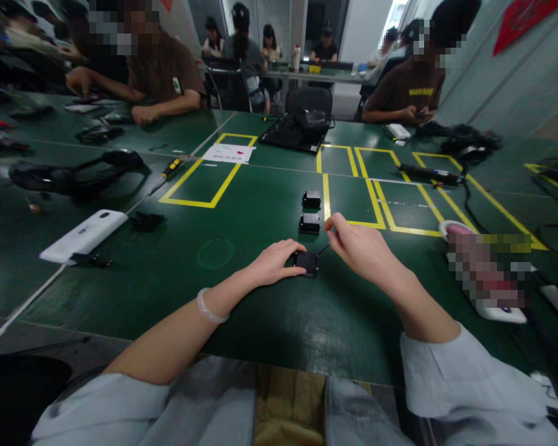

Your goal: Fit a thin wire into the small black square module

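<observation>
My left hand [279, 262], with a pale bangle at its wrist, grips the left side of a small flat black block [307, 264] on the green table. Its thumb lies at the near edge and its fingers at the far edge. My right hand [356, 243] is pinched around a thin dark rod [324, 249]. This rod slants down to the block's far right corner; its kind I cannot make out. Just beyond my hands, two similar black blocks stand in a row, a nearer block [309, 223] and a farther block [312, 199].
Yellow tape frames [353, 223] mark the green table [260, 328]. Left lie a white phone-like device [84, 235], a black headset-like object [74, 173] and a yellow-black screwdriver [171, 168]. A phone [500, 310] lies right, black gear [302, 127] ahead. People sit across.
</observation>
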Demonstrator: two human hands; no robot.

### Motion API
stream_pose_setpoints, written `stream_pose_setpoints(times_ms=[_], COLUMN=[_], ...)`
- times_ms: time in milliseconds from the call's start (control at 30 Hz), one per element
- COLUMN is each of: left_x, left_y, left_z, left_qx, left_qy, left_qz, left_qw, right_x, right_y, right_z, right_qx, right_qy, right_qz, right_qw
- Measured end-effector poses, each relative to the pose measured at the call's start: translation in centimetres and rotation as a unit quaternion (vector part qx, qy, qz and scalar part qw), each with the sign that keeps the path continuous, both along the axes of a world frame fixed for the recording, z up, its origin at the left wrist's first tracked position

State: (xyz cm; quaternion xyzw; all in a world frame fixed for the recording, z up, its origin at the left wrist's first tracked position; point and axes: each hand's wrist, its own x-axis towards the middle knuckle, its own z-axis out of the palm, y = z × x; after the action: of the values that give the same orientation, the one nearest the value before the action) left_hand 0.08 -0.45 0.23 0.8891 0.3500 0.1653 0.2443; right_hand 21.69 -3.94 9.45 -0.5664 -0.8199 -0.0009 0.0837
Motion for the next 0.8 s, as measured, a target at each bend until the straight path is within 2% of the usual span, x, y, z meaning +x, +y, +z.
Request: stream_pose_setpoints(times_ms=[333, 600, 800], left_x=[-0.01, -0.06, -0.03], left_y=[-0.09, 0.05, 0.00], left_z=[0.23, -0.04, 0.07], left_qx=[-0.003, 0.007, 0.000], left_qy=[0.005, 0.006, 0.000], left_qz=[0.001, -0.006, -0.004], left_qw=[1.000, 1.000, 1.000], right_x=[0.08, 0.14, -0.06], right_y=[0.21, 0.04, -0.07], right_z=[0.03, -0.17, 0.34], right_qx=[-0.007, 0.000, -0.006], right_qy=[-0.018, 0.015, -0.022], right_qz=[-0.010, 0.011, 0.008], right_qw=[1.000, 1.000, 1.000])
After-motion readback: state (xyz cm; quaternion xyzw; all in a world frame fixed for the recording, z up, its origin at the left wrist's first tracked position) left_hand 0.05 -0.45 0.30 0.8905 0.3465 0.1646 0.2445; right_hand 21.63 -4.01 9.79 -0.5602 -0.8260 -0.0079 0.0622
